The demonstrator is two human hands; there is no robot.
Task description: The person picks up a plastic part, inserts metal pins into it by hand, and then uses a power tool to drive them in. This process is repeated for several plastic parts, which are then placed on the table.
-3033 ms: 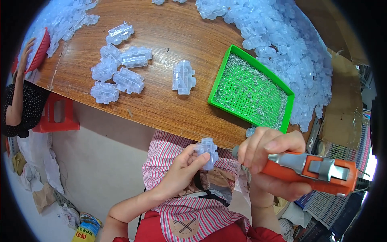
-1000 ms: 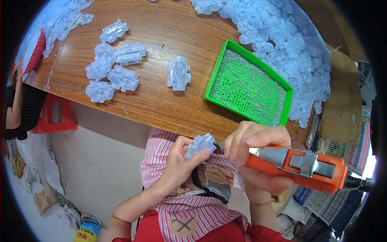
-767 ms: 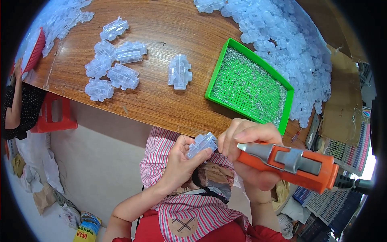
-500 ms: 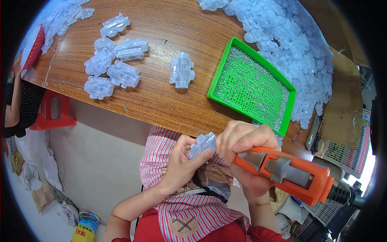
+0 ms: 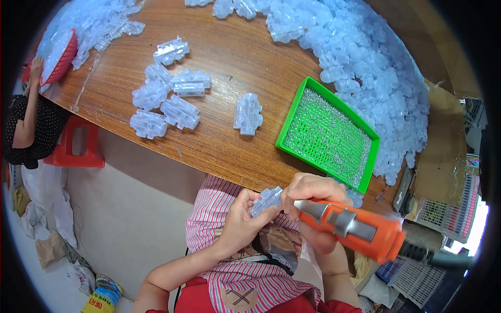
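Observation:
My left hand (image 5: pixel 239 225) grips a clear plastic housing (image 5: pixel 267 201) between thumb and fingers, over my lap at the table's edge. In my right hand (image 5: pixel 315 194) is an orange electric screwdriver (image 5: pixel 360 228) with a grey metal nose. Its nose lies toward the right fingertips, which are closed together against the right end of the housing. The driver's tip and anything pinched there are hidden by those fingers. Beyond my hands, on the table, a green tray (image 5: pixel 293 112) holds many small metal screws (image 5: pixel 334 138).
Several clear housings (image 5: pixel 180 112) lie on the wooden table (image 5: pixel 219 156), one apart (image 5: pixel 248 115). A large heap of clear parts (image 5: pixel 360 62) covers the right rear. At far left are another pile, a red basket (image 5: pixel 63 60), a co-worker's hand (image 5: pixel 36 70) and a red stool (image 5: pixel 86 141).
The view has shifted, so the table items sit lower and mostly further right. The screwdriver has swung, its rear lower left, with its nose more exposed. Both hands keep their holds.

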